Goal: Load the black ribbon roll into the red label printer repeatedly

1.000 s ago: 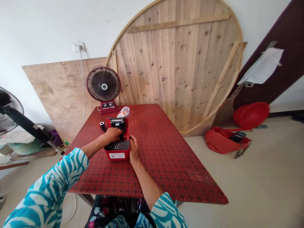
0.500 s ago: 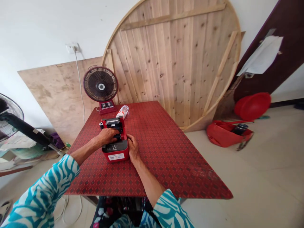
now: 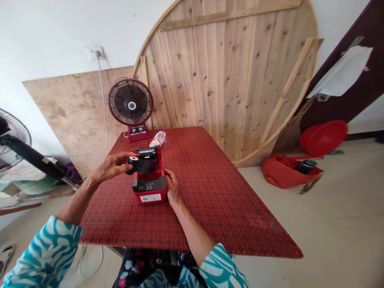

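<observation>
A red and black label printer (image 3: 152,196) stands on the table with its top raised, showing a metal and black roller part. At its left side, my left hand (image 3: 112,165) grips a dark ribbon roll (image 3: 131,167) with a white core end. A black ribbon (image 3: 147,165) stretches from this roll across the printer's inside. On the printer's right side rests my right hand (image 3: 173,187), its fingers curled against the red casing and partly hidden. The printer's front carries a white label with print on it.
Behind the printer lie a clear plastic bottle (image 3: 158,138) and a maroon fan (image 3: 131,105) on the red patterned table (image 3: 216,192). A large round wooden board (image 3: 228,80) leans on the wall. A black fan pole (image 3: 39,162) stands left; a red bag (image 3: 277,172) sits on the floor.
My left hand has moved left out of the printer, drawing the ribbon roll to its left side with the ribbon stretched behind. My right hand stays on the printer's side. The view has shifted slightly.
</observation>
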A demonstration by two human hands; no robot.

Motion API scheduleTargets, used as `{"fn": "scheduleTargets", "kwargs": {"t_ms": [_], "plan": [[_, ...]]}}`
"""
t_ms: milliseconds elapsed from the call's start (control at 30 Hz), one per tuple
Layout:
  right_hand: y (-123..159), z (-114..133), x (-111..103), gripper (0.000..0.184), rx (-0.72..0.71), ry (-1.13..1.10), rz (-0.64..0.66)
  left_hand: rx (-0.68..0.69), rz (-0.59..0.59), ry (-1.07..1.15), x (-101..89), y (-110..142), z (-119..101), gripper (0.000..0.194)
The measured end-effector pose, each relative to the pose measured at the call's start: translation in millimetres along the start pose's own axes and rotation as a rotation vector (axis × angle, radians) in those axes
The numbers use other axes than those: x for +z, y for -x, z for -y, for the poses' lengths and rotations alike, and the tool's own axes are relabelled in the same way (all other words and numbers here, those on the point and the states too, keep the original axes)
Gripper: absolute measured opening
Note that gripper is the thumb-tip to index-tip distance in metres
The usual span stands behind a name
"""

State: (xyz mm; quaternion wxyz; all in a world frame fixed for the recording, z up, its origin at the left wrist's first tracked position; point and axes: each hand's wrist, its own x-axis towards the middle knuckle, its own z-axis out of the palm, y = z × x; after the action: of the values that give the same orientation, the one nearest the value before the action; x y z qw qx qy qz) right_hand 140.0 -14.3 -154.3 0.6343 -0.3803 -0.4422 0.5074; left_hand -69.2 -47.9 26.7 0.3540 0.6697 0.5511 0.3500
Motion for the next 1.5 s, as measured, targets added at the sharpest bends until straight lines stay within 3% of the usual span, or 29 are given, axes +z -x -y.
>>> {"fn": "scheduleTargets", "kwargs": {"t_ms": [100,200,333,467,633,733,833,900,1000,1267,1500], "plan": [[-0.7,-2.1,-1.1,0.032,0.022,-0.005,-0.005,-0.043,-0.146,0.072,-30.0,10.5,36.6,0.042],[-0.9,-2.7,-2.3,0.033,0.026,-0.024,-0.015,-0.089,-0.256,-0.086,-46.6,5.5,86.3,0.037],[0.8,1.5,-3.4,0.032,0.004,-0.019,-0.015,-0.105,-0.309,-0.146,-45.2,-13.7,138.3,0.037],[2.9,6.4,-3.8,0.033,-0.018,0.003,-0.023,-0.134,-0.351,-0.134,-31.8,-31.0,159.8,0.039],[1.9,5.1,-4.5,0.033,0.048,0.015,-0.016,-0.176,-0.364,-0.223,-27.9,-40.6,161.4,0.034],[1.0,2.3,-5.0,0.034,0.064,0.022,-0.009,-0.181,-0.304,-0.280,-33.4,-41.0,154.1,0.032],[1.0,1.1,-5.0,0.035,0.067,0.015,-0.004,-0.158,-0.232,-0.190,-39.4,-42.1,143.1,0.039],[1.3,1.4,-4.9,0.034,0.072,0.008,-0.008,-0.138,-0.256,-0.151,-40.9,-46.6,135.9,0.043],[1.9,2.5,-5.0,0.033,0.056,0.005,-0.023,-0.147,-0.295,-0.167,-37.0,-62.8,129.5,0.044],[2.8,4.2,-6.5,0.033,0.042,0.025,0.000,-0.188,-0.200,-0.226,-16.9,-107.5,129.8,0.021],[1.5,0.5,-6.9,0.036,0.028,0.038,0.020,-0.154,-0.319,-0.143,-25.7,-87.0,113.7,0.029]]}}
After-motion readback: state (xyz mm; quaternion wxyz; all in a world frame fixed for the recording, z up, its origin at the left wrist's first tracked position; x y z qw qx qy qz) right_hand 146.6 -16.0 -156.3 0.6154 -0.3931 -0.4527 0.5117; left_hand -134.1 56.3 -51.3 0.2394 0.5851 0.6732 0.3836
